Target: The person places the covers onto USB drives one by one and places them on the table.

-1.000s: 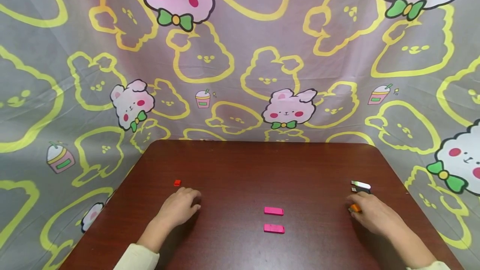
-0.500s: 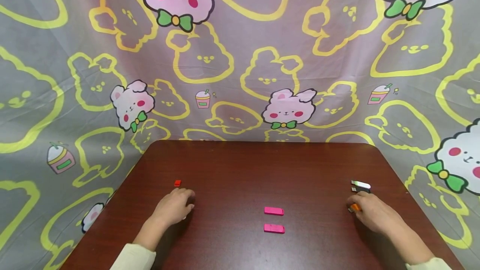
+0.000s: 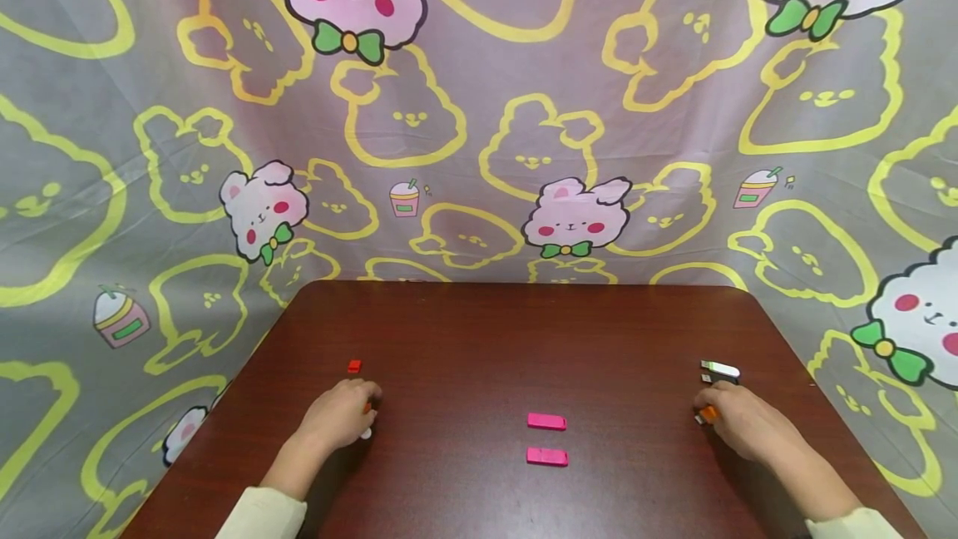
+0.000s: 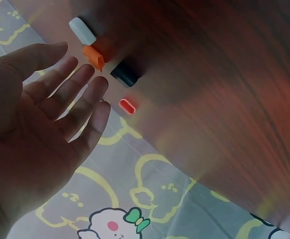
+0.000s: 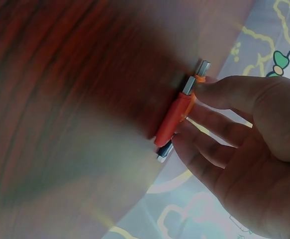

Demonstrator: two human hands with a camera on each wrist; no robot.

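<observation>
My left hand [image 3: 338, 412] is over the left side of the table. In the left wrist view its fingers are loosely bent and hold nothing, beside a white cap [image 4: 82, 31], an orange cap [image 4: 93, 57], a black cap [image 4: 125, 74] and a red cap [image 4: 128, 106]. On the right, my right hand [image 3: 744, 422] pinches an orange USB flash drive [image 5: 200, 78], thumb near its metal plug. A red USB flash drive [image 5: 170, 119] lies right alongside, overlapping the orange one in that view. Just beyond are a white-and-green USB flash drive [image 3: 723, 370] and a black one [image 3: 724, 379].
Two pink USB flash drives [image 3: 547, 422] lie one behind the other near the middle of the brown wooden table [image 3: 516, 331]. A grey cloth [image 3: 464, 106] with printed cartoon rabbits hangs behind and beside the table.
My left hand has drawn back a little to the left and toward me, uncovering parts of the orange and white caps. My right hand stays in nearly the same place.
</observation>
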